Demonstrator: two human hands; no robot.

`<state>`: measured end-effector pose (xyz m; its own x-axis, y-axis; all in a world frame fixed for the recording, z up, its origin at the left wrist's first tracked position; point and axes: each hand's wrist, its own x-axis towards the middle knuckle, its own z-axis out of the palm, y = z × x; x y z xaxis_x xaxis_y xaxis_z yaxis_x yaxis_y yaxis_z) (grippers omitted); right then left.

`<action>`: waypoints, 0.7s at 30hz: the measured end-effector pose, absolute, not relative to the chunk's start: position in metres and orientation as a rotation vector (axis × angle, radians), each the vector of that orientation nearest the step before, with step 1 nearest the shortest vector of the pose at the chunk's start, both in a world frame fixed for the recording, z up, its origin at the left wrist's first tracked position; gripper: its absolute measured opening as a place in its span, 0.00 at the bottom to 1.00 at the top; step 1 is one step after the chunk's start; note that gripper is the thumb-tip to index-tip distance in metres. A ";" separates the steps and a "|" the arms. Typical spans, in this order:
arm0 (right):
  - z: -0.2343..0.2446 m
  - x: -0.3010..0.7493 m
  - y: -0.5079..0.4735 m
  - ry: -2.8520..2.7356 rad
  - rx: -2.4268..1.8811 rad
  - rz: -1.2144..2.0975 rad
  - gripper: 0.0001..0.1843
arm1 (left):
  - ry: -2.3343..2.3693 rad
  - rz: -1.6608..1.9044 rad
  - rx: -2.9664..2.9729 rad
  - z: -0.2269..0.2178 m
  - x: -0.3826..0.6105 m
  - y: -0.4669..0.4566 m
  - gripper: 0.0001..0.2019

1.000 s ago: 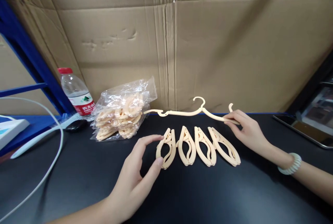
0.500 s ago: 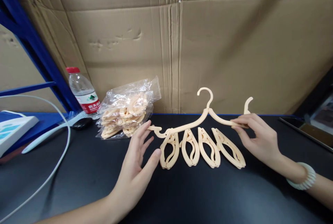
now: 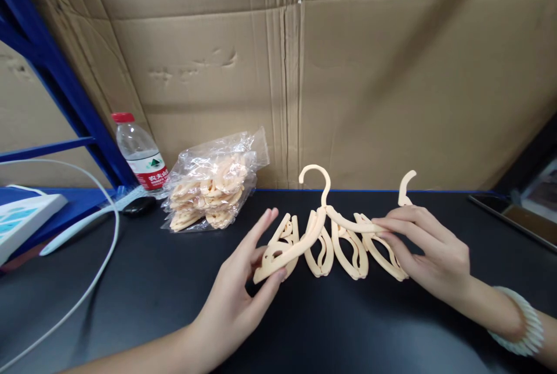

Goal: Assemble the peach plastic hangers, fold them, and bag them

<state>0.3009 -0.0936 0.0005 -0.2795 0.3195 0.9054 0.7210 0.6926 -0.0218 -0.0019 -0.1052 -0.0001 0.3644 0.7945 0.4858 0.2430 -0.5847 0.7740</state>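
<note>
A beige plastic folding hanger (image 3: 310, 237) is spread between my hands, its hook up. My right hand (image 3: 429, 243) pinches its right arm between thumb and fingers, and a curved end piece sticks up behind the fingers. At the lower end of the left arm, the thumb and bent fingers of my left hand (image 3: 243, 281) are closed around it, while the index finger points up. Beneath the hanger lie several folded beige hangers (image 3: 357, 267) in a row on the black table (image 3: 339, 327). The held hanger partly covers them.
A clear bag (image 3: 213, 188) of folded hangers lies at the back left. Beside it stand a red-capped water bottle (image 3: 141, 156) and a black mouse (image 3: 139, 206). A white cable (image 3: 115, 235) loops at left. A dark flat device (image 3: 513, 217) lies at right; cardboard (image 3: 391, 90) rises behind.
The hanger has come down and left, nearer me, with its left arm tilted lower. My left hand has closed on that arm, whose end piece now lies closer in. My right hand keeps its pinch.
</note>
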 end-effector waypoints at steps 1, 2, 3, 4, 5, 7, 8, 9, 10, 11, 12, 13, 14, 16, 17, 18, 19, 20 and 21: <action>0.001 0.300 -0.094 -1.879 -0.813 -0.488 0.16 | 0.896 1.178 2.030 0.001 -0.002 -0.105 0.28; 0.002 0.299 -0.095 -1.887 -0.814 -0.501 0.16 | 0.893 1.161 2.026 0.003 -0.002 -0.105 0.24; 0.003 0.299 -0.096 -1.894 -0.823 -0.522 0.16 | 0.889 1.145 2.020 0.004 -0.003 -0.105 0.20; 0.004 0.299 -0.097 -1.898 -0.839 -0.550 0.16 | 0.877 1.133 2.014 0.005 -0.003 -0.105 0.17; 0.005 0.299 -0.097 -1.897 -0.861 -0.581 0.16 | 0.864 1.125 2.006 0.005 -0.003 -0.106 0.16; 0.005 0.300 -0.098 -1.885 -0.908 -0.624 0.16 | 0.852 1.122 1.980 0.005 -0.003 -0.106 0.16; 0.005 0.300 -0.098 -1.874 -0.925 -0.634 0.16 | 0.854 1.120 1.966 0.005 -0.003 -0.106 0.16; 0.004 0.301 -0.098 -1.862 -0.934 -0.634 0.17 | 0.858 1.115 1.954 0.005 -0.003 -0.106 0.15; 0.002 0.302 -0.097 -1.852 -0.934 -0.622 0.18 | 0.864 1.110 1.944 0.005 -0.003 -0.106 0.15; 0.000 0.302 -0.097 -1.843 -0.934 -0.599 0.19 | 0.871 1.105 1.935 0.006 -0.003 -0.106 0.14; -0.003 0.303 -0.096 -1.835 -0.932 -0.577 0.20 | 0.874 1.101 1.929 0.006 -0.003 -0.107 0.14; -0.005 0.304 -0.095 -1.826 -0.934 -0.565 0.20 | 0.871 1.098 1.925 0.006 -0.003 -0.107 0.13; -0.007 0.305 -0.094 -1.821 -0.939 -0.562 0.21 | 0.866 1.098 1.921 0.006 -0.003 -0.107 0.13; -0.010 0.308 -0.093 -1.825 -0.952 -0.589 0.21 | 0.860 1.104 1.905 0.006 -0.004 -0.107 0.13; -0.011 0.309 -0.093 -1.836 -0.955 -0.617 0.20 | 0.859 1.108 1.893 0.006 -0.004 -0.107 0.13; -0.010 0.310 -0.093 -1.856 -0.955 -0.650 0.20 | 0.859 1.114 1.880 0.005 -0.004 -0.107 0.13; -0.009 0.311 -0.093 -1.883 -0.947 -0.686 0.19 | 0.861 1.118 1.865 0.005 -0.004 -0.106 0.13; -0.007 0.312 -0.094 -1.910 -0.931 -0.726 0.19 | 0.864 1.122 1.853 0.005 -0.004 -0.106 0.13; -0.005 0.312 -0.094 -1.932 -0.912 -0.768 0.18 | 0.864 1.126 1.845 0.005 -0.004 -0.105 0.13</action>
<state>0.3119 -0.0937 -0.0055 -0.3787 0.3035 0.8743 0.8209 0.5465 0.1659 -0.0037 -0.1053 0.0048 0.3730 0.8481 0.3764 0.1449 -0.4540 0.8791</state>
